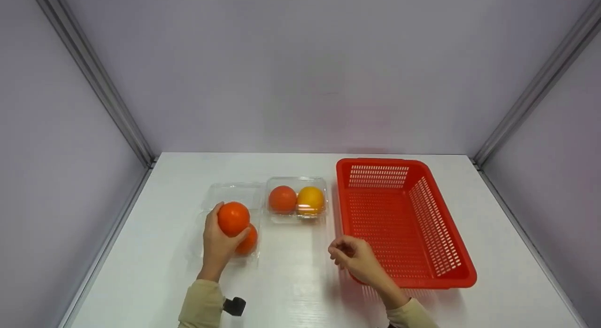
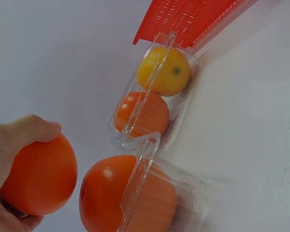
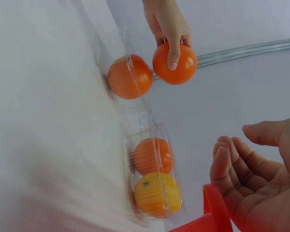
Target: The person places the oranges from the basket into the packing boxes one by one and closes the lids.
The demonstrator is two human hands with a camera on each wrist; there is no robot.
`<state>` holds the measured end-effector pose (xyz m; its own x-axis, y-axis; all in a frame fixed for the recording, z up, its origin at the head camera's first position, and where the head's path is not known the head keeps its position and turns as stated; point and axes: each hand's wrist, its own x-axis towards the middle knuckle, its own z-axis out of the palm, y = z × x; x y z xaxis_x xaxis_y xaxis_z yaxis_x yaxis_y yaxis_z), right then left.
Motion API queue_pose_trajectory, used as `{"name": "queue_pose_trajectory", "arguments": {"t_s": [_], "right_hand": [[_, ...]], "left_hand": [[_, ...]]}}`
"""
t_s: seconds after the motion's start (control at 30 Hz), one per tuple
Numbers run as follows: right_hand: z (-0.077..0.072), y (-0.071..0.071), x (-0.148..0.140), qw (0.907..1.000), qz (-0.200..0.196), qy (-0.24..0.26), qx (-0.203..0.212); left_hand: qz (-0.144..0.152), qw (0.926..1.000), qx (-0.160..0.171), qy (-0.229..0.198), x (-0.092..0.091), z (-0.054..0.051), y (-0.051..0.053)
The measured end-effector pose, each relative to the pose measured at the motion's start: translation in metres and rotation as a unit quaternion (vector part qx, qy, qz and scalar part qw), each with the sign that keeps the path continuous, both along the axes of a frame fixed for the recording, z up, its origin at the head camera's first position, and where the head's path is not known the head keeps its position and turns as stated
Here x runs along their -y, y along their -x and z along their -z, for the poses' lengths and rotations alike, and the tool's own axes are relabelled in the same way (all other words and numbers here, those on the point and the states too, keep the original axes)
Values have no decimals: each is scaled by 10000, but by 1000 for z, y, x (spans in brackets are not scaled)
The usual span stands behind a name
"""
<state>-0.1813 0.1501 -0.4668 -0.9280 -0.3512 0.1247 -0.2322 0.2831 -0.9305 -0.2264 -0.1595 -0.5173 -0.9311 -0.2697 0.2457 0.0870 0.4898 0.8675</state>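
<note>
My left hand (image 1: 218, 243) grips an orange (image 1: 234, 218) between thumb and fingers, raised over an open clear plastic clamshell box (image 1: 232, 192). Inside that box sits a second orange (image 2: 106, 188), partly hidden by the held one in the head view. Beside it stands another clear box (image 1: 296, 181), its lid apparently down, containing an orange-red fruit (image 1: 282, 199) and a yellow fruit (image 1: 311, 199). My right hand (image 1: 359, 260) holds nothing; its fingers are loosely curled over the near left edge of the red basket (image 1: 344, 201). Whether it touches the rim I cannot tell.
The red plastic basket takes up the right side of the white table (image 1: 291, 285), with no objects seen inside. Pale panels (image 1: 300, 83) enclose the table at the back and both sides. A small black piece (image 1: 235, 306) juts from the left sleeve.
</note>
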Motion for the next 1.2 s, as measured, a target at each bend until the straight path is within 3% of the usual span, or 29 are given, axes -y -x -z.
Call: {"name": "queue_pose_trajectory", "arguments": {"t_s": [0.57, 0.9, 1.03, 1.2], "right_hand": [[2, -4, 25, 9994, -319, -127, -81], [9, -9, 40, 9979, -615, 9, 195], [18, -10, 47, 9972, -711, -96, 211], [42, -5, 54, 9972, -695, -241, 162]], "left_hand": [[-183, 9996, 201, 40, 18, 3, -3], [-286, 9992, 279, 32, 29, 9, -2], [-324, 9989, 346, 4, 33, 11, -2], [-351, 9986, 406, -37, 35, 13, -2]]}}
